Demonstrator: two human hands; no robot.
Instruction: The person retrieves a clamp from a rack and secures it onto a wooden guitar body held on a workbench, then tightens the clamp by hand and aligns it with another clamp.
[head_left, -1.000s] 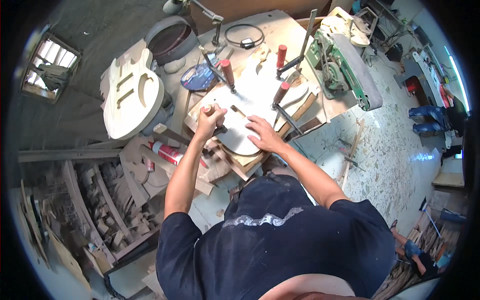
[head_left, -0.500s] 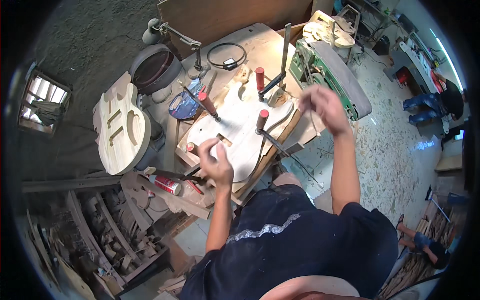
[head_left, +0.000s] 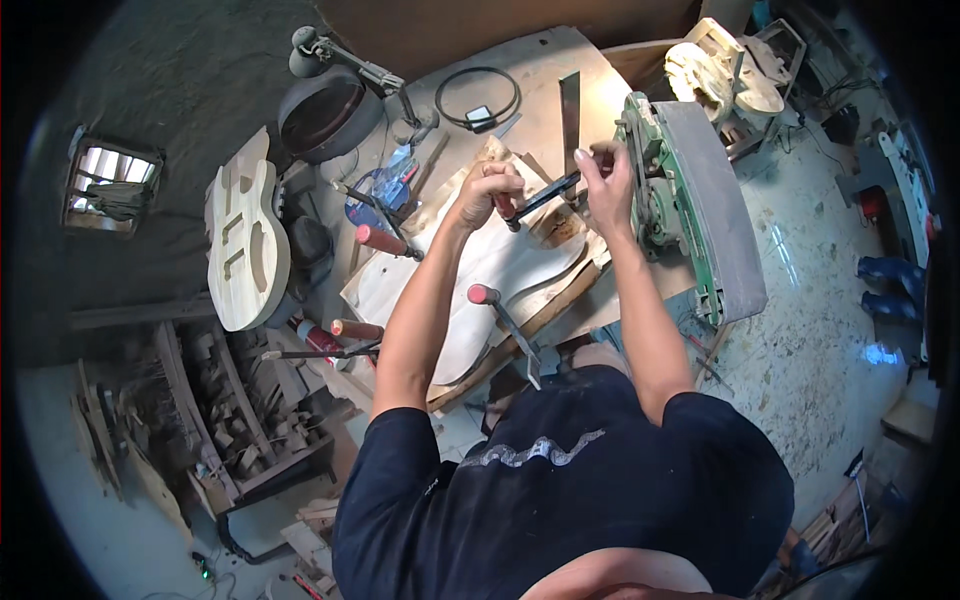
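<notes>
A pale wooden guitar body lies on the bench under several bar clamps with red handles. My left hand is closed round the red handle of the far clamp, hiding most of it. My right hand grips that same bar clamp where its dark arm meets the upright bar, thumb raised and fingers bent. Nearer me, one clamp handle stands at the body's right side. Another clamp handle tilts at the left, and a third handle is by the lower left edge.
A green belt sander stands right of the bench. A second guitar body with cut cavities leans at the left. A desk lamp, a coiled black cable and a red bottle are around the work. Wood offcuts fill a lower rack.
Both hands, held apart and off the clamps before, have moved to the far clamp. My left hand has come up from the lower left onto its handle; my right has moved in to its bar.
</notes>
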